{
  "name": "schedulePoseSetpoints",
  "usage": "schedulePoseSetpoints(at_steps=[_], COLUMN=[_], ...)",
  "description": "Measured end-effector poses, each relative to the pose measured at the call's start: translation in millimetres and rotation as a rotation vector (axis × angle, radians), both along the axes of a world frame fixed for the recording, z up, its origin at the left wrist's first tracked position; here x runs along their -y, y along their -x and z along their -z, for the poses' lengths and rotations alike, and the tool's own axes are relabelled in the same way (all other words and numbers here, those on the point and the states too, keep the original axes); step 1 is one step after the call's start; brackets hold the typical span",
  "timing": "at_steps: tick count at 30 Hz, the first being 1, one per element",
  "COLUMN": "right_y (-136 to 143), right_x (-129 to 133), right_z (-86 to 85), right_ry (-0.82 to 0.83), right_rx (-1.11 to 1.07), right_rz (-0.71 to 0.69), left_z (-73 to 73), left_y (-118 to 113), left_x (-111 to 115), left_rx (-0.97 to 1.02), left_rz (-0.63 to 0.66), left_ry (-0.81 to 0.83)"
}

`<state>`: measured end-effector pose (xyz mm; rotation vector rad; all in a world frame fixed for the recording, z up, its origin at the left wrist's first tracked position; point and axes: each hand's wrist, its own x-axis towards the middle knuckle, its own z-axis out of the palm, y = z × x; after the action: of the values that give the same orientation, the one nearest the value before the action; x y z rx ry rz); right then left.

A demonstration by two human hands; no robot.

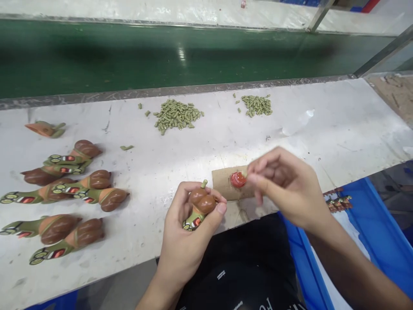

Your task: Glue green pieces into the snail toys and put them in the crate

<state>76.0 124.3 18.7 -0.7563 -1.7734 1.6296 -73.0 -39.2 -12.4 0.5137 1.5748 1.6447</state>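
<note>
My left hand [189, 234] is closed round a brown and green toy figure [201, 204] with a painted face and glasses. A short green peg [204, 184] stands up from the figure's brown part. Between the thumb and fingertips of my right hand [287, 187] is a small pale green peg [244, 173], held beside a glossy red blob [238, 179]. The blob sits on a piece of brown cardboard [222, 189] at the table's near edge.
On the white table [155, 168] lie a large pile of green pegs [177, 115] and a smaller peg pile [257, 105]. Several similar figures [87, 232] lie at left. A green conveyor belt [193, 56] runs behind. Below right stands a blue crate [371, 228] holding figures.
</note>
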Motion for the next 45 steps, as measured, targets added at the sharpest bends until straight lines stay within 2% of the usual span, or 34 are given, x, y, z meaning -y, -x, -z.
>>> schedulePoseSetpoints(at_steps=[2, 4, 8, 11, 14, 17, 22, 26, 29, 32, 34, 36, 39, 45], right_y=[-7.1, -10.2, -12.3, -16.6, -22.4, -24.8, -16.4, -11.2, -14.3, -19.4, -21.5, -21.8, -20.0, -16.0], right_x=[26.5, 40.2, 46.4, 47.7, 49.8, 51.8, 58.2, 59.9, 51.6, 37.0, 28.0, 22.1, 20.1, 22.2], right_z=[-3.2, -1.6, 3.2, 3.7, 4.9, 8.9, 17.6, 19.2, 16.8, 13.4, 11.5, 10.2, 9.8, 12.5], right_ry=[0.164, 0.236, 0.2, 0.148, 0.17, 0.205, 0.239, 0.228, 0.138, -0.148, -0.365, -0.496, -0.556, -0.566], right_rx=[-0.069, -0.099, -0.058, -0.013, 0.0, -0.001, -0.073, -0.117, -0.039, 0.124, 0.214, 0.268, 0.303, 0.331], right_rz=[-0.043, -0.045, 0.003, -0.001, 0.002, 0.037, 0.061, 0.105, 0.104, 0.206, 0.234, 0.194, 0.122, 0.101], left_z=[-4.5, -6.7, -6.8, -5.2, -3.3, -1.1, 2.6, 3.1, 4.4, 7.8, 10.4, 12.4, 12.9, 9.1], left_y=[-1.5, -4.1, -10.2, -11.7, -12.3, -16.0, -27.1, -31.4, -29.9, -24.8, -20.6, -17.2, -15.2, -16.1], left_x=[-4.4, -8.4, -12.2, -12.1, -11.4, -10.7, -10.6, -11.7, -10.1, -5.1, -1.2, 1.5, 2.6, 2.0], left_rx=[-0.037, -0.022, 0.088, 0.07, 0.049, 0.069, 0.223, 0.213, 0.109, 0.006, 0.048, 0.158, 0.256, 0.192], left_rz=[0.028, 0.082, 0.108, 0.105, 0.12, 0.056, -0.001, -0.032, -0.065, -0.062, 0.003, 0.081, 0.141, 0.166], left_ry=[-0.021, -0.067, -0.083, -0.075, -0.083, -0.074, -0.169, -0.17, -0.072, 0.012, -0.024, -0.099, -0.16, -0.106])
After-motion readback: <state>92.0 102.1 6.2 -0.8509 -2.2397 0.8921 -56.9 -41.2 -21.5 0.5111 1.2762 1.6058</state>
